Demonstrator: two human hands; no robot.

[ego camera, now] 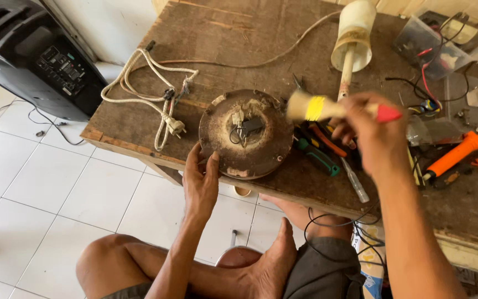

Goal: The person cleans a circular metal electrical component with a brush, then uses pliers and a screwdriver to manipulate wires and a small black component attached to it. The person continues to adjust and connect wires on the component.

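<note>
Here the left hand [201, 180] steadies a round, rusty brown fan base [246, 133] at the near edge of the wooden desk [239, 33], thumb and fingers spread against the base's near-left rim. The base lies with its hollow underside up, showing small wires and a dark part at its centre. Above the base's right edge, the right hand [373, 133] is closed around a paintbrush [333, 108] with a yellow band and red handle tip; the bristles are blurred. Right of the base lie a green-handled tool [319, 158] and an orange tool [460, 149]. Left of the base sits a coiled white power cord [150, 91].
</note>
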